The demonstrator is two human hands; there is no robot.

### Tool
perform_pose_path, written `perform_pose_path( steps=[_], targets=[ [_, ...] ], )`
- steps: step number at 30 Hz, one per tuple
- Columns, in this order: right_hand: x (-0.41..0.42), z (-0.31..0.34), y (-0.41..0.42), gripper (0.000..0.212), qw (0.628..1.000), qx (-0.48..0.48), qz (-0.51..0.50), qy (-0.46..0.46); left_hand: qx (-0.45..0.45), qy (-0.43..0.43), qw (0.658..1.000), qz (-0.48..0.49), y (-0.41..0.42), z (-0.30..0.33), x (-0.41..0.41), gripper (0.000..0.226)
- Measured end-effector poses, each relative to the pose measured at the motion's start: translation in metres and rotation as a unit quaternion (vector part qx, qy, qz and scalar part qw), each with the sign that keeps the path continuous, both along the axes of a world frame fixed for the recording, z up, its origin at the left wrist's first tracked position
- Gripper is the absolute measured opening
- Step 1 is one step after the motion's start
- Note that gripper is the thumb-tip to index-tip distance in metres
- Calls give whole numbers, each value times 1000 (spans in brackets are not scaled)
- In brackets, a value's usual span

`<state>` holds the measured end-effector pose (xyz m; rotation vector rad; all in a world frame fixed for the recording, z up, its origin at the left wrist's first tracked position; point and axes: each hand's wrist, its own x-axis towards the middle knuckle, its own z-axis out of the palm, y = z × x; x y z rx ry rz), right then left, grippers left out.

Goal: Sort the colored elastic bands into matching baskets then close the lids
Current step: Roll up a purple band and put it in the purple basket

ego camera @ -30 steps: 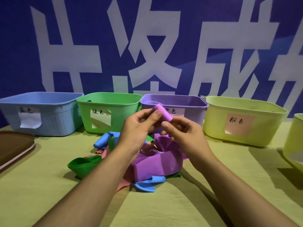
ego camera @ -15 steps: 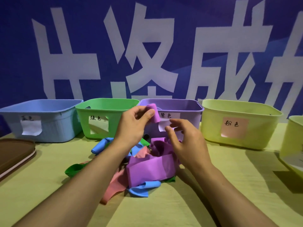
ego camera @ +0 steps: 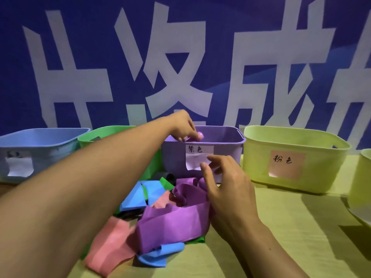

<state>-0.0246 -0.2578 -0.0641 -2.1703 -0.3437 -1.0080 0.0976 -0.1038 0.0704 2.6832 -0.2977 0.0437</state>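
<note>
My left hand [ego camera: 183, 125] reaches over the near rim of the purple basket [ego camera: 226, 151] and pinches a rolled purple band [ego camera: 198, 136] just inside it. My right hand [ego camera: 224, 185] hovers with loosely spread fingers over the pile, holding nothing. The pile on the table holds a wide purple band [ego camera: 172, 225], a pink band [ego camera: 108, 249], blue bands [ego camera: 140, 195] and green scraps [ego camera: 166, 182]. The blue basket [ego camera: 40, 145], the green basket [ego camera: 104, 135] and the yellow-green basket with a pink label [ego camera: 291, 157] stand in the same row.
Another yellow-green basket [ego camera: 361, 189] is cut off at the right edge. A blue banner with large white characters [ego camera: 180, 57] hangs behind the baskets. The yellow-green tabletop [ego camera: 281, 237] lies bare to the right of the pile.
My left hand has carried the rolled purple band forward from above the pile into the purple basket's mouth. My right hand let go of the roll and dropped toward the pile.
</note>
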Motion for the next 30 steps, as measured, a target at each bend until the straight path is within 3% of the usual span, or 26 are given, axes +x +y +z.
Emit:
perform_pose_path(
  steps=[5, 11, 16, 19, 23, 26, 30],
  targets=[
    [4, -1, -1, 33, 1000, -16, -11, 8, 59, 24, 998, 27, 2, -22, 37, 30],
    [6, -1, -3, 32, 1000, -22, -6, 17, -101, -25, 995, 9, 4, -15, 26, 20],
    [8, 1, -3, 26, 1000, -13, 11, 10, -203, -125, 971, -8, 11, -9, -32, 22],
    [5, 2, -2, 22, 998, -18, 60, 16, -282, -156, 947, -19, 15, -19, -75, 18],
    [-6, 7, 2, 25, 976, -72, 200, 51, -373, -143, 916, -22, 26, -52, -114, 2],
    [-19, 15, 5, 22, 945, -121, 278, 126, -423, -129, 897, 6, 37, -75, -123, 10],
    [-24, 15, 10, 30, 920, -169, 316, 160, -453, -126, 882, 22, 46, -94, -125, 9]
  ],
)
